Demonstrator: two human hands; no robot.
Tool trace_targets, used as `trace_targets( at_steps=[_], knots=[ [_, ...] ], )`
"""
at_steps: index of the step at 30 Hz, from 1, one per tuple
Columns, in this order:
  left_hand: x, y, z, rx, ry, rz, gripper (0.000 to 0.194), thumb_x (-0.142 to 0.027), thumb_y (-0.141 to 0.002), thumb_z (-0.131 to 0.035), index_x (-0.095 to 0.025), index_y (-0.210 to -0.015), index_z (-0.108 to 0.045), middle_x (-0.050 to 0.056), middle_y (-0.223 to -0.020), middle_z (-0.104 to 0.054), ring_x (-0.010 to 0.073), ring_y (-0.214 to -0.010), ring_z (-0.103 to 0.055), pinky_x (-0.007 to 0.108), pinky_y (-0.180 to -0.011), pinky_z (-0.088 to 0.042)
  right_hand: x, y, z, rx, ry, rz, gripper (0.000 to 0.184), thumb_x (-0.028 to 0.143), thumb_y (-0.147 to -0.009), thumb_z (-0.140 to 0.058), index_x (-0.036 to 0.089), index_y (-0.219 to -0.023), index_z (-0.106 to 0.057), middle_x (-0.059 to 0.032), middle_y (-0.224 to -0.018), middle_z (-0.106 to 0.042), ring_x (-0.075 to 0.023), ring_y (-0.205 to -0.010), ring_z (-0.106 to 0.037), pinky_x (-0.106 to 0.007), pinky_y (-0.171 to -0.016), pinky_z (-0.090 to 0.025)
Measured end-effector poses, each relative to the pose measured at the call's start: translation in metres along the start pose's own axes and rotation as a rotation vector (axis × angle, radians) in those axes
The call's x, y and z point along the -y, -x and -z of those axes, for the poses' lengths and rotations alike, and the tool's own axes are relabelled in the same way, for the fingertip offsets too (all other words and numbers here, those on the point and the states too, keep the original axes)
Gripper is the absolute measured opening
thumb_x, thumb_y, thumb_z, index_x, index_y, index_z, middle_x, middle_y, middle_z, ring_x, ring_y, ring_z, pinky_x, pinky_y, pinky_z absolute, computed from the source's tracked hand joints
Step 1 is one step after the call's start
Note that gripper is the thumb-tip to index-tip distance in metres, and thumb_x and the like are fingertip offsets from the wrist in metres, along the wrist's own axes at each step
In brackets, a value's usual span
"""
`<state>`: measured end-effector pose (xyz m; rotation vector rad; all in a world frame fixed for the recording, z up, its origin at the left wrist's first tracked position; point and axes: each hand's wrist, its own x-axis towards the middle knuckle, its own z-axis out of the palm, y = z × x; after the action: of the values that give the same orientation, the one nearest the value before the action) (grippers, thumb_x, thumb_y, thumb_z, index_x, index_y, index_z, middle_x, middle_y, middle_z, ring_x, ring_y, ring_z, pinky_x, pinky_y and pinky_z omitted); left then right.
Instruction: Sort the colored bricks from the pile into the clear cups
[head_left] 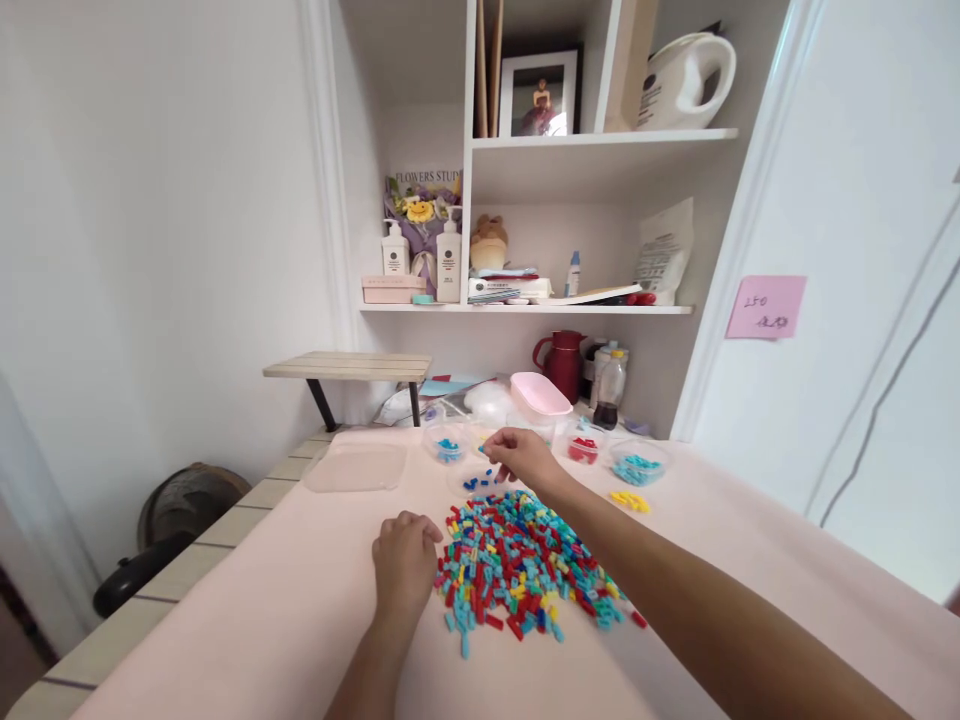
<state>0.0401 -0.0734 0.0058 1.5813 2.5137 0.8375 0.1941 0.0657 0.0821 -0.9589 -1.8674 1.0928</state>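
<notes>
**Q:** From the head camera, where is your right hand?
**Me:** My right hand (521, 458) reaches over the far edge of the pile of small coloured pieces (517, 560), among the clear dishes. Thumb and forefinger are drawn together, with a small blue piece (481, 449) right at their tips. I can't tell whether I'm gripping it or it lies just behind.

**Q:** And the left hand?
**Me:** My left hand (405, 560) rests on the pink tabletop (247, 640), just beside the left edge of the pile. Its fingers are loosely curled and the palm is hidden, so I can't tell whether anything is in it.

**Q:** Where do the pieces lie?
**Me:** Most are heaped in front of me, between my forearms: red, light blue, yellow, green and dark blue together. Beyond the heap, dark-blue pieces (480, 482) sit near my right hand, in a shallow clear dish. Light-blue pieces (448, 448) are in another dish to the left, red pieces (583, 449) and teal pieces (636, 468) in dishes to the right. Some yellow pieces (629, 501) lie nearer me than the teal ones.

**Q:** Anything else around?
**Me:** A flat clear tray (356, 467) lies to the left, and a pink tub (540, 397) stands behind the dishes, near a dark red jug (564, 365).
</notes>
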Motion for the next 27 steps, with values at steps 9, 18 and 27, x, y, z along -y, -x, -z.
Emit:
trace_targets(
  at_steps=[9,18,27],
  knots=[
    [0.003,0.000,-0.001,-0.004,0.004,0.012,0.034,-0.012,-0.084,-0.042,-0.028,-0.081,-0.072,0.000,-0.102,-0.069,0.0179,-0.103,-0.054,0.030,-0.085,-0.036,-0.007,-0.072,-0.030,-0.215,-0.004,-0.009,0.020,0.013,-0.076,-0.058,0.017,-0.095,-0.064,-0.0032,-0.084,-0.068,-0.0114,-0.054,-0.066,-0.019,-0.047,-0.043],
    [0.004,0.000,-0.001,-0.012,0.014,0.004,0.035,-0.011,-0.083,-0.040,-0.027,-0.078,-0.072,0.001,-0.100,-0.070,0.0203,-0.102,-0.054,0.033,-0.084,-0.037,-0.021,-0.030,0.007,-0.121,-0.153,0.021,0.015,0.022,-0.080,-0.055,0.016,-0.090,-0.065,-0.0036,-0.076,-0.067,-0.0101,-0.052,-0.063,-0.019,-0.043,-0.042],
    [0.005,-0.006,-0.002,-0.017,-0.018,-0.023,0.038,-0.012,-0.083,-0.037,-0.027,-0.077,-0.071,0.000,-0.101,-0.070,0.0229,-0.101,-0.055,0.035,-0.085,-0.038,-0.055,0.077,0.092,-0.081,-0.134,-0.009,0.026,0.035,-0.077,-0.060,0.016,-0.093,-0.066,0.0003,-0.070,-0.062,-0.0068,-0.042,-0.049,-0.020,-0.040,-0.032]
  ],
)
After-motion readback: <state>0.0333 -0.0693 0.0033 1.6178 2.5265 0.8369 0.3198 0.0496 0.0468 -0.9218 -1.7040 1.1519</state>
